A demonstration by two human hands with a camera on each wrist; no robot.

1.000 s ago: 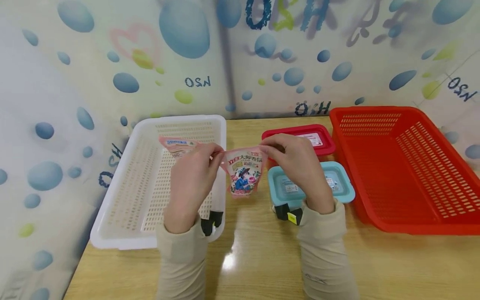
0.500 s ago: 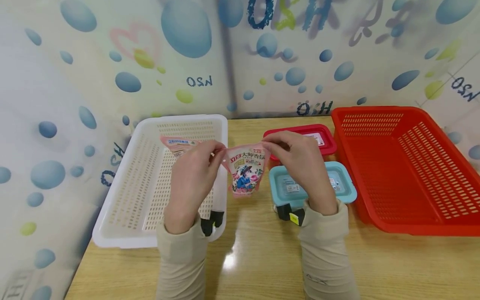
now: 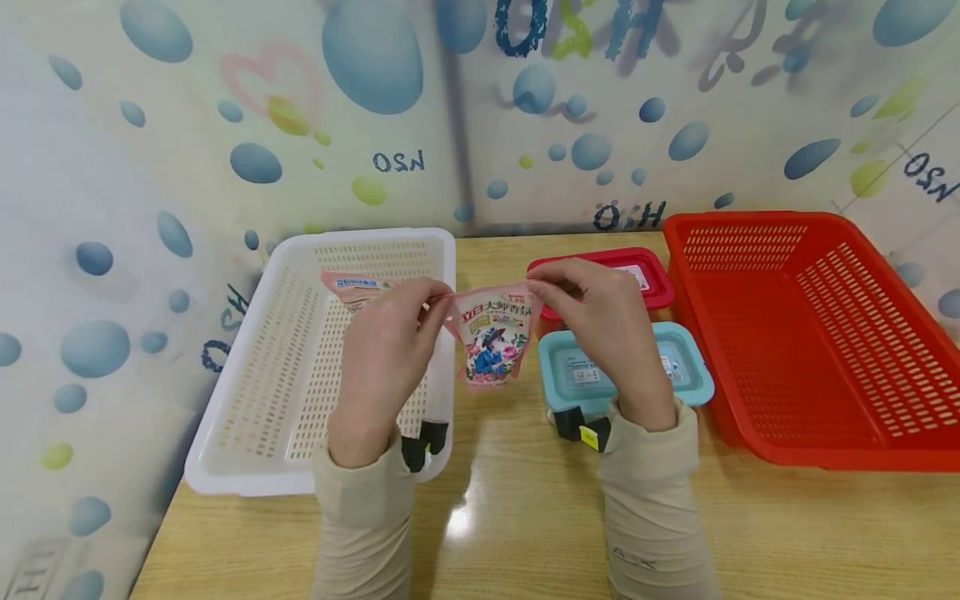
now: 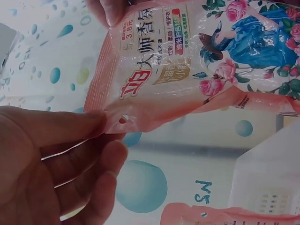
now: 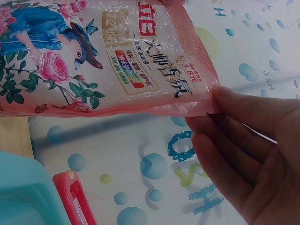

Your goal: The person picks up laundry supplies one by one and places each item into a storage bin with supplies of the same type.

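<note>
Between the two hands hangs a pink laundry detergent pouch (image 3: 493,337) with a printed figure in a blue dress and roses. My left hand (image 3: 386,367) pinches its upper left corner between thumb and forefinger, beside a small hole in the film, as the left wrist view shows. The upper right corner is pinched by my right hand (image 3: 611,333). Both wrist views show the pouch (image 4: 154,65) held by its sealed top edge, front face visible. A second pink pouch (image 3: 352,286) lies in the white basket (image 3: 202,450), partly hidden behind the left hand.
To the right stands a red basket (image 3: 810,358). Left of it are a blue-lidded box (image 3: 686,367) and, behind that, a red-lidded box (image 3: 658,287), both partly covered by the right hand. All stand on a wooden table (image 3: 510,517) before a patterned wall.
The held pouch has risen very slightly, along with the right hand's fingertips. Both hands keep their pinch on its top corners, and the baskets and boxes stay put.
</note>
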